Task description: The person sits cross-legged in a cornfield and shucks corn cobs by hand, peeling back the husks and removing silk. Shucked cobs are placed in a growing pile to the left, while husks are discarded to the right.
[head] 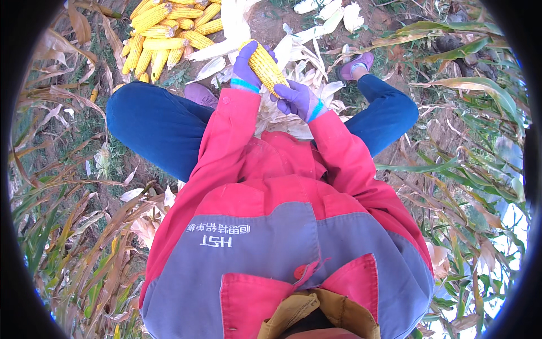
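Note:
Both my hands wear purple gloves with a light blue cuff edge. Between them a husked yellow corn cob [266, 68] lies slantwise. My left hand [249, 63] grips its upper end, with the thumb along the side. Around its lower end, my right hand [294, 97] has its fingers closed. Beyond my left hand, at the top left, a heap of husked yellow corn cobs [165, 44] rests on the ground. Pale stripped corn husks [292, 123] are piled beneath my hands and between my legs.
My bent legs in blue trousers [156, 127] flank the husk pile. Several pale husks [330, 12] lie at the top, right of the middle. Dry and green corn stalks with long leaves [470, 84] stand or lean on both sides. Bare soil and grass show between them.

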A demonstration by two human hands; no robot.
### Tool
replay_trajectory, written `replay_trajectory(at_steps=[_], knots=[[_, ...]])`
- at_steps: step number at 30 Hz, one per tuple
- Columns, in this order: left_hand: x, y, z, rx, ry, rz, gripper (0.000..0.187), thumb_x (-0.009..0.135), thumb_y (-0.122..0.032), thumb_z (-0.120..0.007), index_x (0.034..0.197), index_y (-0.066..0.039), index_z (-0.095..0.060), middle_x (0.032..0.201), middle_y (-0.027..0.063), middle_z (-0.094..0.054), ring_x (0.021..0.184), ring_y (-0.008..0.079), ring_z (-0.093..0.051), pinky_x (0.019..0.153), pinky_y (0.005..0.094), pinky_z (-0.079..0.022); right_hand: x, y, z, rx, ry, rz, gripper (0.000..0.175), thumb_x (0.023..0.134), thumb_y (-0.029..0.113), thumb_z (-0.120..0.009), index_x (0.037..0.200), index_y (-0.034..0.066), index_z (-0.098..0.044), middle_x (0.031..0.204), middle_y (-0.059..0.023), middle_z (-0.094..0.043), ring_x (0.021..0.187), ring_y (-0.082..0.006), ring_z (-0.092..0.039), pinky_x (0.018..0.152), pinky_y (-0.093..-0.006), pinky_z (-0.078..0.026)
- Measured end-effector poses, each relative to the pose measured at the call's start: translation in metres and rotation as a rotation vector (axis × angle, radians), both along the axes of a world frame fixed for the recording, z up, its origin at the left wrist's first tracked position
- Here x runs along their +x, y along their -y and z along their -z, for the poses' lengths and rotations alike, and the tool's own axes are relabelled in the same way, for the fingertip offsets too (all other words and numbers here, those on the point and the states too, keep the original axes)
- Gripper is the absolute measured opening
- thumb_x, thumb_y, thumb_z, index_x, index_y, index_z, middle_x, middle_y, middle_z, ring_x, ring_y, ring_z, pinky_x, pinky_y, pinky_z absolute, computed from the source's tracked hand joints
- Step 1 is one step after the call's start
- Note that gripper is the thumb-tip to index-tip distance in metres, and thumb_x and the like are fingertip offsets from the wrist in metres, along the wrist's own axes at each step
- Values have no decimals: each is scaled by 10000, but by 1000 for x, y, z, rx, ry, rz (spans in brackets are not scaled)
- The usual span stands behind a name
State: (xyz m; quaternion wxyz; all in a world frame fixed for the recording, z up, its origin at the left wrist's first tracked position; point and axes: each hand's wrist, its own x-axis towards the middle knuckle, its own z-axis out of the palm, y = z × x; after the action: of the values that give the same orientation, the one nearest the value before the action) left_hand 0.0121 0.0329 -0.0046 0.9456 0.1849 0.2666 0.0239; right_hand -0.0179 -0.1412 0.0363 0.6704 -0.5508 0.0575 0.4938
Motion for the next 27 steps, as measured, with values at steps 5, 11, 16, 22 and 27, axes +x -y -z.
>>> replay_trajectory(at_steps=[5, 11, 16, 22, 27], knots=[[4, -5, -25, -127, 359, 157, 427, 840, -311, -650, 1134, -22, -540, 985, 126, -585, 860, 266, -584, 799, 413, -502, 10, 7, -11, 442, -299, -138, 280, 918, 188, -642, 1138, 36, -560, 773, -8, -568, 505, -64, -485, 411, -213, -323], [3, -4, -25, 175, 245, 124, 371, 852, -201, -669, 1129, 10, -541, 902, 137, -633, 741, 251, -650, 679, 378, -551, 12, 0, -30, -204, -29, -317, 288, 911, 294, -660, 996, 24, -607, 625, -10, -529, 350, -96, -403, 339, -252, -290], [3, -8, -13, 806, 15, 18, 311, 861, -215, -676, 1079, -25, -563, 911, 135, -635, 791, 271, -650, 704, 398, -549, 14, 3, -31, -514, 393, -235, 292, 907, 328, -663, 870, 44, -603, 592, -22, -564, 341, -107, -446, 335, -255, -320], [2, -18, -5, -54, -41, -75, 275, 841, -299, -669, 953, -67, -570, 857, 120, -611, 775, 291, -619, 724, 449, -530, 41, 29, -12, -487, 569, -69, 298, 898, 227, -664, 1153, 80, -621, 916, -59, -691, 757, -129, -675, 634, -251, -514], [0, -19, -3, -159, 28, -96, 289, 835, -300, -648, 955, -52, -560, 906, 136, -592, 803, 303, -593, 759, 454, -515, 24, 31, -17, -345, 809, -101, 491, 883, 248, -687, 1323, 86, -538, 1193, -125, -629, 1029, -178, -638, 869, -290, -498]])
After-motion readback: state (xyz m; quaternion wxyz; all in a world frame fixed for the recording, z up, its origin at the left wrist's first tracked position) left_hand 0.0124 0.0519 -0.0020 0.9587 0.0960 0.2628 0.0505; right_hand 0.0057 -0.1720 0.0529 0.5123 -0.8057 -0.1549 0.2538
